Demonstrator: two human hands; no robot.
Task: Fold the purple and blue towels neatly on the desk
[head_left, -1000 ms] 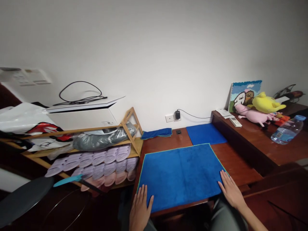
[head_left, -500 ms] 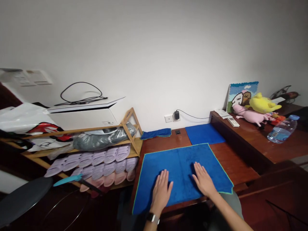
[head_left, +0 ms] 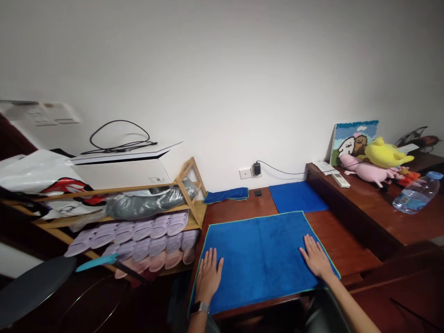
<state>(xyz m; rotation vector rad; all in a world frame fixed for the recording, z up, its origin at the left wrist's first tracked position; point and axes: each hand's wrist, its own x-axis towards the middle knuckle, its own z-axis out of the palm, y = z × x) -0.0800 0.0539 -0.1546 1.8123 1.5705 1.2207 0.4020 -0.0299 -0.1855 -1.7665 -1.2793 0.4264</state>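
Note:
A blue towel (head_left: 260, 259) with green edging lies spread out on the brown wooden desk (head_left: 232, 213). My left hand (head_left: 208, 276) rests flat on the towel close to its left edge, fingers stretched out, with a watch on the wrist. Near the towel's right edge my right hand (head_left: 316, 257) lies palm down, its fingers extended. Neither hand grips anything. Behind the towel, a narrow folded blue cloth (head_left: 226, 195) with green trim sits at the back left, and a plain blue folded cloth (head_left: 297, 196) lies at the back right.
On the left stands a wooden shelf rack (head_left: 194, 203) with several lilac slippers (head_left: 160, 225) and a white box (head_left: 121, 175). The raised desk part at right carries a water bottle (head_left: 418, 196), plush toys (head_left: 386, 152) and a remote (head_left: 340, 180). A charger (head_left: 257, 168) is in the wall socket.
My hands have moved apart across the towel, the left one to its left edge and the right one to its right edge. The towel's middle looks smoother. The view has shifted slightly.

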